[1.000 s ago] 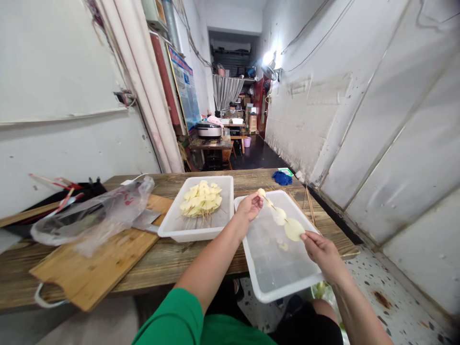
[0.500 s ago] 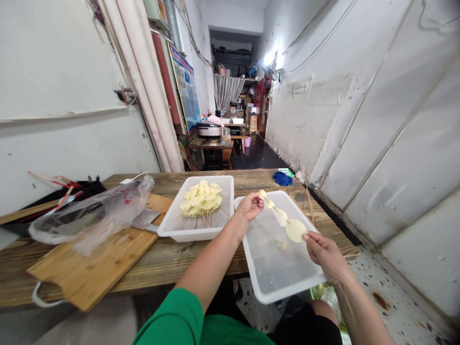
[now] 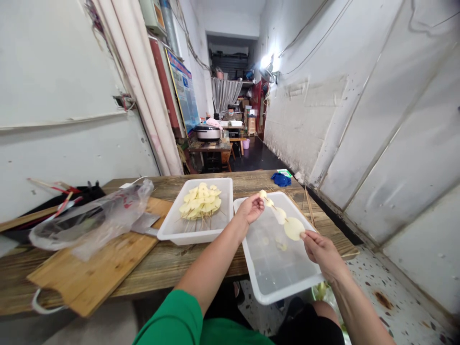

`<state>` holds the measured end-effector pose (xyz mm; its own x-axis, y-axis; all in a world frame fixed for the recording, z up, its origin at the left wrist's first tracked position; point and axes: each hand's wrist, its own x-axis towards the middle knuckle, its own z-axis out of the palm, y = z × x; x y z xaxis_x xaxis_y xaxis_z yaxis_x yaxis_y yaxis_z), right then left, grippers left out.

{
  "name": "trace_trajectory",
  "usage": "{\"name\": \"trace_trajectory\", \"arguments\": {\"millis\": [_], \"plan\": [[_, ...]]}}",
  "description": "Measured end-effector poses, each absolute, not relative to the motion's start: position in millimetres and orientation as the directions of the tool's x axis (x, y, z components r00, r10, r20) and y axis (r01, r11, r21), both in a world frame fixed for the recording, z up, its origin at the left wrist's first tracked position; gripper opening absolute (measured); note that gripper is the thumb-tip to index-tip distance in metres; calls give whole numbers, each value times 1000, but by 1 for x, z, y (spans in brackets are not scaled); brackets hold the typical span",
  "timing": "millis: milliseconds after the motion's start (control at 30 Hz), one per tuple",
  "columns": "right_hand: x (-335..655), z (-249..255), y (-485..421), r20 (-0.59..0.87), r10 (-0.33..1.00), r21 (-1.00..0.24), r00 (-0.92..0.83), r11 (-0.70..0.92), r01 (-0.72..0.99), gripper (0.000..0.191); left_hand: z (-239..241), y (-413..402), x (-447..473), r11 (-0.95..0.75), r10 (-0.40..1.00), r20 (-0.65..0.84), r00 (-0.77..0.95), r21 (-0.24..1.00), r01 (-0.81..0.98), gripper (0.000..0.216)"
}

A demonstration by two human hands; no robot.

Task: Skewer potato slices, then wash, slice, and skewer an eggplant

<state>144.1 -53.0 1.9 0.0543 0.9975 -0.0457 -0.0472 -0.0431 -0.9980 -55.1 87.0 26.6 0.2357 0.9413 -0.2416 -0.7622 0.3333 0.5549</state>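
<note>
Skewer (image 3: 273, 207) stays pinched between left hand (image 3: 251, 209) and right hand (image 3: 322, 252), barely shifted.

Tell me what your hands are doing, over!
Left hand pinching far end of thin wooden skewer of pale round slices. Right hand gripping near end. Skewer over white plastic tray, nothing blocking.

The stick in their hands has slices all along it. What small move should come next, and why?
Probably carry the skewer left to the pile in the other tray. The left hand and right hand pinch its two ends, slices fill its length, and similar ones lie there.
</note>
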Motion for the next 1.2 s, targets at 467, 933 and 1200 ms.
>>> {"name": "trace_trajectory", "arguments": {"millis": [467,933,1200], "plan": [[142,-4,-51,-10,999,-998,40,-7,-56,47,22,80,-55,248,968,-154,199,714,-654,14],[137,-18,-65,425,892,-704,154,219,676,40,22,81,-54,287,955,-178,236,748,-599,11],[131,-16,-59,401,908,-758,126,251,602,38,17,78,-55,237,960,-112,258,816,-527,10]]}}
